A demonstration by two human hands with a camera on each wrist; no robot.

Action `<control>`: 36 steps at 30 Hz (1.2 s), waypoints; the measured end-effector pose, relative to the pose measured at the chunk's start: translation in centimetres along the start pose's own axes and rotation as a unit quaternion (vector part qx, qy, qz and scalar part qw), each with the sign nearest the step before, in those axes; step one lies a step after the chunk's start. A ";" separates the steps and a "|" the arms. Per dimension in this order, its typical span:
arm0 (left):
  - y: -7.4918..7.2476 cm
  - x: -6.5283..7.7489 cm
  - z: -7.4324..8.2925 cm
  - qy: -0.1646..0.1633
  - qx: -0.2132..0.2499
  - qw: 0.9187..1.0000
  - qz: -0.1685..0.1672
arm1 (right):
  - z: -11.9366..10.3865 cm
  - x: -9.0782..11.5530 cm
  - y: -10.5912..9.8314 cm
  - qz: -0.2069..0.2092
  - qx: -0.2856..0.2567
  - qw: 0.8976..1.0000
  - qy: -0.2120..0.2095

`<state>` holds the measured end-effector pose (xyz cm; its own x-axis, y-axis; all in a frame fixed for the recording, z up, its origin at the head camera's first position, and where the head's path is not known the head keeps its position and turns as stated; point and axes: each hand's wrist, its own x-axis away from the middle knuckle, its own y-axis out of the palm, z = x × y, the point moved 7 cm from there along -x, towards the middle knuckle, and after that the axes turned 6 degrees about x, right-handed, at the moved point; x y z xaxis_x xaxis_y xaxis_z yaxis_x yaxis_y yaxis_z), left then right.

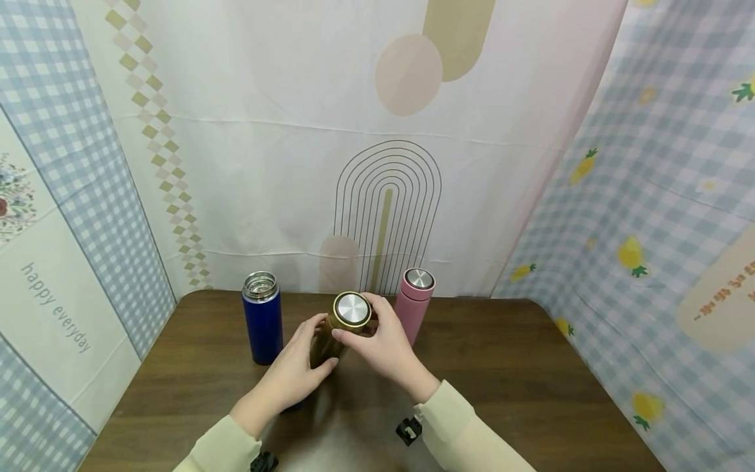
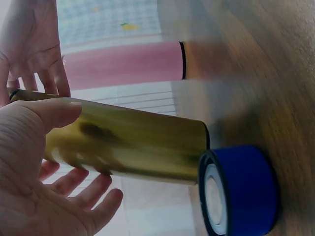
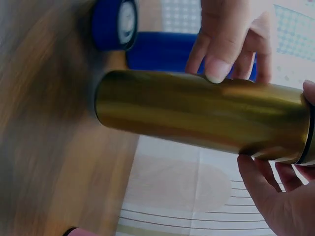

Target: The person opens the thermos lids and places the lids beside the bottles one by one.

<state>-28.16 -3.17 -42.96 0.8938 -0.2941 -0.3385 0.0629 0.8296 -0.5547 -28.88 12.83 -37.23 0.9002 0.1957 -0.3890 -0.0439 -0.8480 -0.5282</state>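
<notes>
Between both hands is a gold thermos bottle, its steel-topped lid on and the body tilted. My right hand grips it around the top, close to the lid. Lower down the body, my left hand holds it with thumb and fingers curved loosely around it. In the left wrist view, a blue lid with a white inside stands on the table beside the gold bottle's base; the left hand mostly hides it in the head view. Whether the gold base touches the table I cannot tell.
A blue thermos bottle stands upright at the left, its steel mouth uncovered. Behind the right hand stands a pink thermos bottle with its lid on. The brown wooden table ends at hanging patterned cloths at the back and sides.
</notes>
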 end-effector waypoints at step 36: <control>-3.6 1.7 4.7 0.180 -0.231 0.951 0.101 | 1.7 2.4 -1.8 -0.105 -0.087 0.990 0.038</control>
<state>-24.82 -4.45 -37.91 0.6523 -0.3633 -0.6652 -0.3701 0.6132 -0.6978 -27.43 15.67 -38.52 0.9120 0.3447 -0.2225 0.2171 -0.8656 -0.4512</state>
